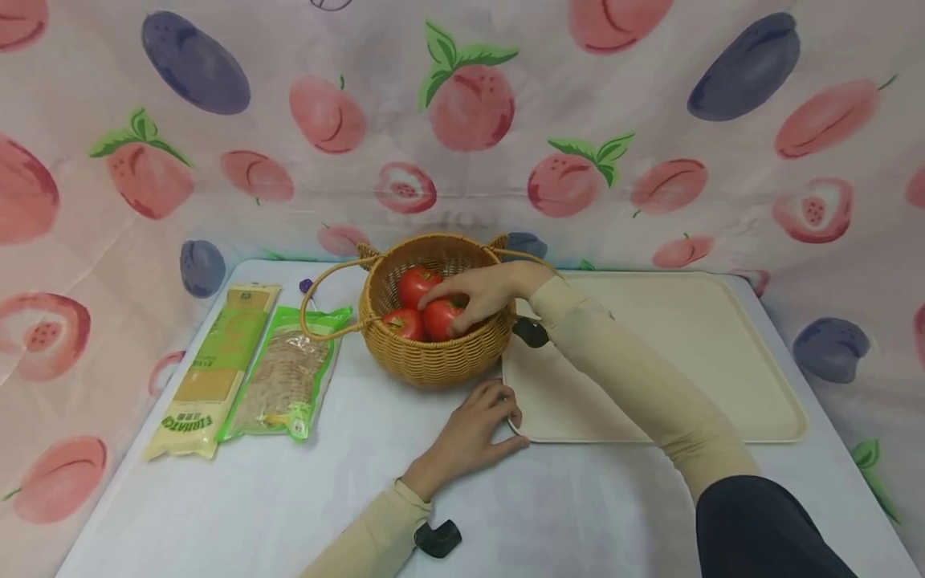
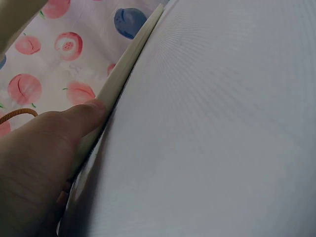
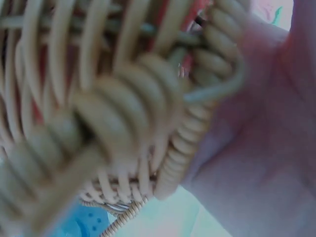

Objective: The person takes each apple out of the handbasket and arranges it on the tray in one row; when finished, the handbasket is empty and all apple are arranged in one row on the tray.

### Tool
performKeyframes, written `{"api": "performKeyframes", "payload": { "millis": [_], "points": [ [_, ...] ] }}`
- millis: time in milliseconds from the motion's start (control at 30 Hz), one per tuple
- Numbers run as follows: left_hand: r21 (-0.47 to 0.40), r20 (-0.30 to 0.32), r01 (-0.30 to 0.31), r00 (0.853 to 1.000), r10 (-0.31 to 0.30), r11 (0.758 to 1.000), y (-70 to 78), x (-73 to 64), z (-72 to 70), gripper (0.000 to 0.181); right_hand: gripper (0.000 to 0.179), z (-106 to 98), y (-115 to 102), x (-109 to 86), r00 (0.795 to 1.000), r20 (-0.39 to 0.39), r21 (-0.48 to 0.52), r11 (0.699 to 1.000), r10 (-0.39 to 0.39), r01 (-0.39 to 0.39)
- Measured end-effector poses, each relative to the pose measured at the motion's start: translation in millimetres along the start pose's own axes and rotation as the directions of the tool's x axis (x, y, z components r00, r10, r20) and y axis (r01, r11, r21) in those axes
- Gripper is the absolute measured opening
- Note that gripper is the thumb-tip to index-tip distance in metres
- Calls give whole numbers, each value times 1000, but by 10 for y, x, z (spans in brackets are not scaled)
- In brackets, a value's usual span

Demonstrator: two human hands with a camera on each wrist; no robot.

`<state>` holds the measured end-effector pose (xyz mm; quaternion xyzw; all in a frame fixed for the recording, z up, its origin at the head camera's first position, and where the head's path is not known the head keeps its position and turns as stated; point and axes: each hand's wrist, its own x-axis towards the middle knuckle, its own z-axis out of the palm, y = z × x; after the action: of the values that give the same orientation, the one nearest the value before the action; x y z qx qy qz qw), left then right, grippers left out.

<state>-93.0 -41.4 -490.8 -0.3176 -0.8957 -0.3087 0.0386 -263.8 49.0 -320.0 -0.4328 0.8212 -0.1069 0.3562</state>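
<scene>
My right hand (image 1: 482, 293) reaches over the rim into a woven wicker basket (image 1: 426, 365), its fingers and thumb curved round a red apple (image 1: 438, 318). Two more apples lie beside it, a rear apple (image 1: 417, 284) and a front left apple (image 1: 405, 323). In the right wrist view the basket's weave (image 3: 133, 103) fills the left side, next to my palm (image 3: 247, 133); the fingertips are hidden. My left hand (image 1: 473, 429) grips the near left corner of a cream tray (image 1: 672, 353). The left wrist view has its thumb (image 2: 89, 116) on the tray's rim (image 2: 118, 79).
To the left lie a yellow-green noodle packet (image 1: 217, 361) and a green-edged clear bag (image 1: 285, 373) of brownish food. The basket's left handle (image 1: 307, 301) hangs out over that bag. A white cloth (image 1: 564, 514) covers the table, and a fruit-print curtain (image 1: 462, 185) hangs behind.
</scene>
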Motion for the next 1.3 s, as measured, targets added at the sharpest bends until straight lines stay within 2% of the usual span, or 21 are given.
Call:
{"api": "performKeyframes", "payload": {
  "millis": [200,433,600,833,1033,1167,1300],
  "points": [
    [23,-24,-22,999,23,999,-6,-10,20,24,61,25,11,-92,995,-90,-1,999,-49,49],
    [-1,-1,3,1000,-3,1000,3,-11,15,24,64,74,64,-161,974,-217,19,997,-63,69],
    [-7,5,10,1000,-10,1000,12,-16,9,24,61,97,97,-179,960,-263,43,993,-91,106],
    [5,3,5,1000,-5,1000,14,-13,5,24,62,103,118,-225,938,-314,18,986,-149,163],
    [11,-2,-4,1000,4,1000,11,-9,4,24,62,103,122,-276,921,-357,-7,987,-154,163],
    [5,-2,-4,1000,4,1000,14,-12,5,24,62,104,125,-320,903,-404,-40,989,-147,143],
    [5,-1,-3,1000,3,1000,14,-14,4,24,64,101,128,-367,888,-440,-22,990,-135,140]
  ]
}}
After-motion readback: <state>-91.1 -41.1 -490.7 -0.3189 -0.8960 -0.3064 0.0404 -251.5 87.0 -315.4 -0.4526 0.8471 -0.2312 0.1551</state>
